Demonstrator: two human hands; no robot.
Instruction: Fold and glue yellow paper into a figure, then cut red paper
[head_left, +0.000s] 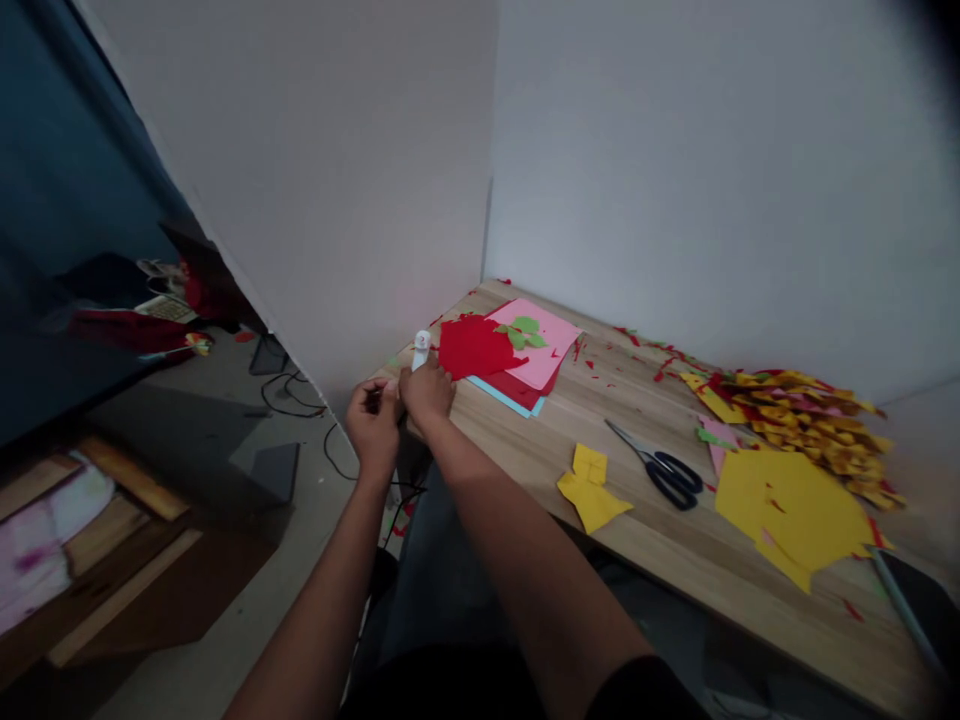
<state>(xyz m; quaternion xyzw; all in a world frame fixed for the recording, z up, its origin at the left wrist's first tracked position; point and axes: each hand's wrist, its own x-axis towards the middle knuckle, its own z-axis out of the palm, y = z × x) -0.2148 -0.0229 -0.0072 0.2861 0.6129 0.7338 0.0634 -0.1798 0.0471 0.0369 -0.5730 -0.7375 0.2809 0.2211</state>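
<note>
At the left end of the wooden table, my right hand is closed round a white bottle-like object, whose top sticks up above the fingers. Close beside it, just off the table's edge, my left hand has its fingers curled and pinched; what they hold, if anything, is too small to make out. Red paper lies right of my right hand, overlapping a pink sheet with green paper pieces on top. Dark-handled scissors and a small yellow cut-out rest nearer the front edge.
Yellow paper and a heap of yellow and red strips lie on the table's right side. A dark flat object stands at the far right. Pale walls rise behind. Cables and wooden boards are on the left.
</note>
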